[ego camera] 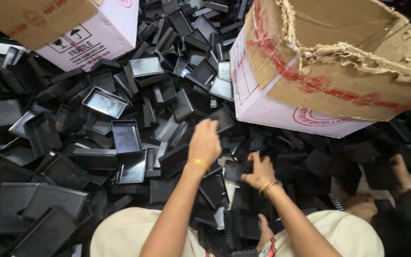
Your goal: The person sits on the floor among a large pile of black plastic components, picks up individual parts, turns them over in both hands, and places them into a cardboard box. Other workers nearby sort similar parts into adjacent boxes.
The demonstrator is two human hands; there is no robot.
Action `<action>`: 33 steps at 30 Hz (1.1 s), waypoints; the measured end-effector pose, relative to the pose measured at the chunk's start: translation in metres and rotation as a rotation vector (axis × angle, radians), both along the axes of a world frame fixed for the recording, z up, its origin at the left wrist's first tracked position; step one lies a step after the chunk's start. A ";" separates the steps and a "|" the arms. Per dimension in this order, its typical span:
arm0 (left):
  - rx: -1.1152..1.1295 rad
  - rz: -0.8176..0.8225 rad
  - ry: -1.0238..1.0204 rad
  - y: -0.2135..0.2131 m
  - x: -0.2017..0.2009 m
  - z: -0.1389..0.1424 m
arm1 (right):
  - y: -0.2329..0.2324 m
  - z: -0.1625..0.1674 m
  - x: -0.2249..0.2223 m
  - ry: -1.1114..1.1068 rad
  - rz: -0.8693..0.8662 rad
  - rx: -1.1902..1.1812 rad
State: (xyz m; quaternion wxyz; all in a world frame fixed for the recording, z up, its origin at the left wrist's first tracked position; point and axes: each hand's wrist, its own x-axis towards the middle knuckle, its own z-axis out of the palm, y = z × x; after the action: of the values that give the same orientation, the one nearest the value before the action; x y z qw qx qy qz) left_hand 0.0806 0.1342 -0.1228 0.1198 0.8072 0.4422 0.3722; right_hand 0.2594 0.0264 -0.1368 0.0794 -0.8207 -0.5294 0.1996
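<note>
Hands: left (205, 140) spread over countless black trays (125, 136), right (259, 171) pinching one; two cartons (281, 107).

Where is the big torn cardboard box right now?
The torn cardboard box sits at the upper right of the head view, tipped on the heap of black trays, just beyond the right hand.

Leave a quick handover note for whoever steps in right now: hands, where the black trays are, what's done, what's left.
Left hand: reaching into the heap of black plastic trays; whether it grips one cannot be told.
Right hand: fingers curled on a black tray beside it.
Torn cardboard box lies on the heap, upper right; its inside is not visible.
Done: cannot tell. Left: the loose heap all around.
</note>
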 end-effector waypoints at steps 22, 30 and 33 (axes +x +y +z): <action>-0.002 0.105 0.281 0.094 -0.059 0.020 | -0.066 0.030 0.023 0.754 -0.247 0.657; -0.544 0.227 0.468 0.047 -0.012 -0.007 | -0.068 0.031 0.029 0.720 -0.258 0.640; -0.696 -0.067 0.287 0.040 -0.036 -0.011 | -0.063 0.030 0.022 0.833 -0.234 0.638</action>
State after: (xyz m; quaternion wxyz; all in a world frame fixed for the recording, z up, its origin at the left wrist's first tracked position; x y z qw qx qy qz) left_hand 0.0450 0.1747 -0.1335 0.3359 0.7762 0.5278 0.0787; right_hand 0.2815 -0.0365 -0.1072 0.5501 -0.6605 -0.3923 0.3274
